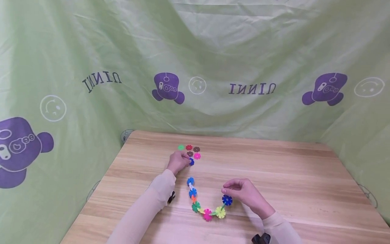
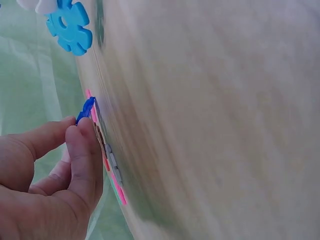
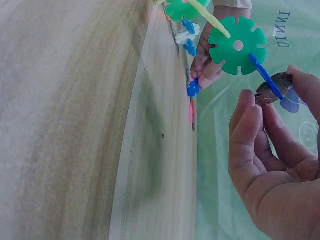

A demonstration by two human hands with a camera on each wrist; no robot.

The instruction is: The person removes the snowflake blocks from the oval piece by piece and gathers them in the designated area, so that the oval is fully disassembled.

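In the head view my left hand (image 1: pixel 178 162) is at the near side of a small group of loose notched discs. Between thumb and fingers it pinches a dark blue disc (image 2: pixel 86 110), seen nearly edge-on in the left wrist view. My right hand (image 1: pixel 246 194) holds one end of a curved chain of interlocked notched discs. Its thumb and fingertips grip a brown disc (image 3: pixel 270 92), slotted to a dark blue disc (image 1: pixel 227 200). Beyond that come a green disc (image 3: pixel 237 46), a yellow disc (image 1: pixel 220 212) and a pink disc (image 1: pixel 208 215). A light blue disc (image 1: pixel 190 181) ends the chain's far side.
Loose discs lie flat toward the back of the wooden table (image 1: pixel 289 169): a light green one (image 1: pixel 181 147), a red one (image 1: pixel 189 147), a pink one (image 1: pixel 197 156) and brown ones (image 1: pixel 196 149). A green printed curtain (image 1: pixel 213 115) hangs behind and at both sides.
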